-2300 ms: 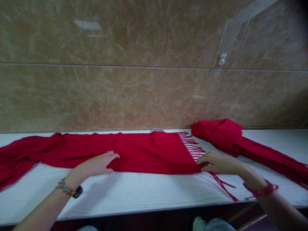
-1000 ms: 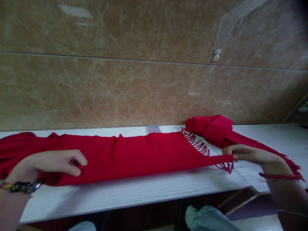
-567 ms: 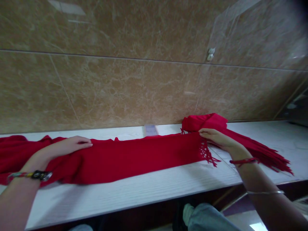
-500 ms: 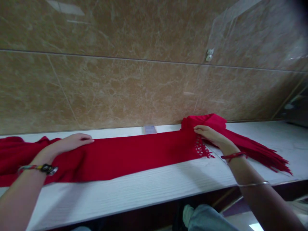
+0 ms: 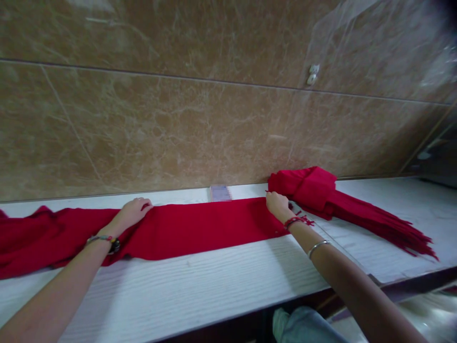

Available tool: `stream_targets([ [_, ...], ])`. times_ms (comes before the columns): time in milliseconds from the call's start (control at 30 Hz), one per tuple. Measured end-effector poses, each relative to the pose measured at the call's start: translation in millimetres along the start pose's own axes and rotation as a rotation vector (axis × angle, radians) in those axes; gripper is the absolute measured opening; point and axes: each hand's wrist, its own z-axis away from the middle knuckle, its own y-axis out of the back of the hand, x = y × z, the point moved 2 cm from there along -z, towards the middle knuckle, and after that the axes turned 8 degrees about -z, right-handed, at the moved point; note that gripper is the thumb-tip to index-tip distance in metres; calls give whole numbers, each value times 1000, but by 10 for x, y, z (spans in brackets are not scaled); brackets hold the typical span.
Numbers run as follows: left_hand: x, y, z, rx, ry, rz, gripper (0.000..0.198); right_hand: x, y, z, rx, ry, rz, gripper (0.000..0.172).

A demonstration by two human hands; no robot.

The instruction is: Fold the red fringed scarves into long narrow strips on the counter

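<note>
A long red scarf (image 5: 207, 228) lies stretched along the white countertop, flat in the middle and rumpled toward the left. My left hand (image 5: 134, 213) is closed on its far edge, where the cloth bunches under the palm. At the fringed right end, my right hand (image 5: 279, 206) pinches the scarf near its far corner and hides part of the fringe. Just beyond that hand rests a second red scarf (image 5: 310, 188), folded into a bundle with its fringed tail spread to the right.
A small pale packet or card (image 5: 220, 193) sits at the back of the white countertop (image 5: 200, 281), against the brown marbled wall (image 5: 171, 133). A dark object (image 5: 439, 157) stands at the far right. My knee (image 5: 303, 324) shows below the front edge.
My right hand has moved left and slightly nearer, covering more of the fringed end. My left hand has shifted right along the scarf, and the cloth between them spans a shorter length.
</note>
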Motion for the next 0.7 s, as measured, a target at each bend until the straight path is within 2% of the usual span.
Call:
stream_targets([
  [133, 69, 138, 62, 80, 84, -75, 40, -17, 90, 107, 16, 126, 0, 29],
  [233, 355, 234, 177, 156, 126, -89, 46, -48, 110, 283, -28, 381, -117, 32],
  [267, 473, 241, 227, 147, 123, -58, 48, -46, 102, 354, -66, 473, -167, 35],
  [333, 687, 205, 336, 33, 116, 27, 53, -11, 75, 493, -165, 596, -236, 42],
  [400, 828, 134, 452, -158, 121, 87, 59, 51, 46, 614, -252, 629, -247, 44],
  [500, 875, 62, 593, -371, 137, 114, 64, 143, 38, 771, -306, 638, -247, 45],
  [600, 829, 81, 653, -435, 114, 112, 66, 227, 108, 894, -336, 604, -280, 50],
  [700, 875, 225, 664, -313, 69, 30, 59, 311, 282, 976, -388, 629, -341, 61],
])
